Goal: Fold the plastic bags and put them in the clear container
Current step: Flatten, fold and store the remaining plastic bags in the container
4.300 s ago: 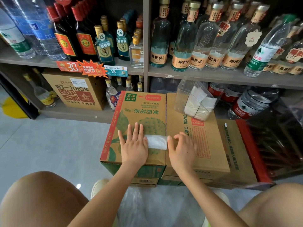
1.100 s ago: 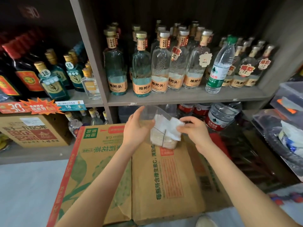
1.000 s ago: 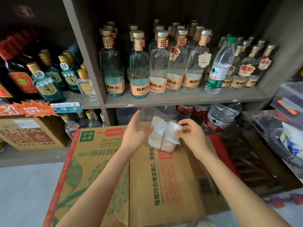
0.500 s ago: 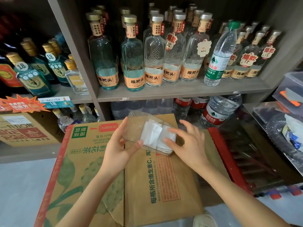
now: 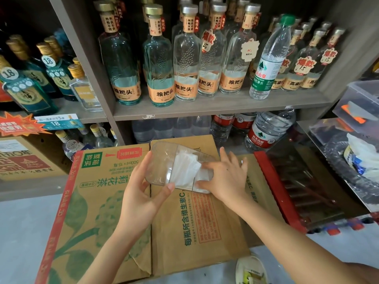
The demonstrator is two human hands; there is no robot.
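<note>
Head view: two cardboard cartons are set side by side on a pale grey floor and serve as the work surface. The left carton [image 5: 98,203] is printed with green leaves and a red border; the right carton [image 5: 201,218] is plain brown with red and green text. A grey shelving unit [image 5: 205,106] is seen at the far side, stocked with tall glass bottles [image 5: 158,56] bearing orange labels and metal caps. A green-capped water bottle [image 5: 268,58] of thin ribbed plastic is placed at the right of that row. Large water jugs [image 5: 266,132] are stored on the level below.

The clear container [image 5: 164,165], a rigid transparent box with rounded corners, is held tilted above the seam between the cartons. The left hand [image 5: 141,195] is closed around its near left edge, thumb under the rim. Folded plastic bags [image 5: 186,171], white, thin and creased, are seen inside its right half. The right hand [image 5: 227,179] is laid against the container's right end, fingers spread and pressed on the bags.
</note>
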